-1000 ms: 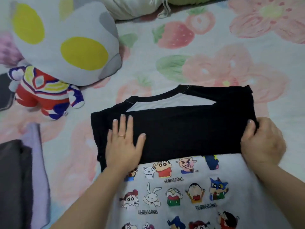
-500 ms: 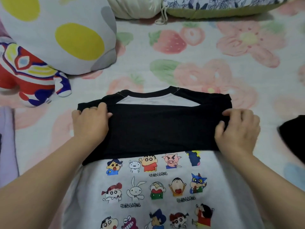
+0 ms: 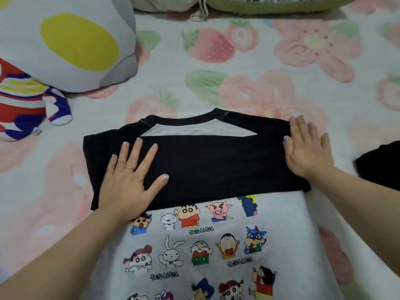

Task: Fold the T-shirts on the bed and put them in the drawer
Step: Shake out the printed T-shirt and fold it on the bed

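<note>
A grey T-shirt [image 3: 218, 239] printed with cartoon figures lies flat on the bed, collar away from me. Its black sleeves [image 3: 216, 165] are folded across the chest in one dark band below the black collar. My left hand [image 3: 132, 180] lies flat with spread fingers on the left part of that band. My right hand [image 3: 307, 150] presses flat on the band's right end, fingers straight. No drawer is in view.
The bedsheet [image 3: 216, 68] has pink flowers and strawberries. A big grey plush with yellow spots [image 3: 71, 42] and a red-blue plush toy [image 3: 23, 107] sit at the left. Pillows [image 3: 259, 5] line the far edge. Another black garment [image 3: 383, 165] lies at the right.
Half a second ago both hands gripped the ends of the folded sleeve band. Now both have let go and lie flat on it, fingers spread.
</note>
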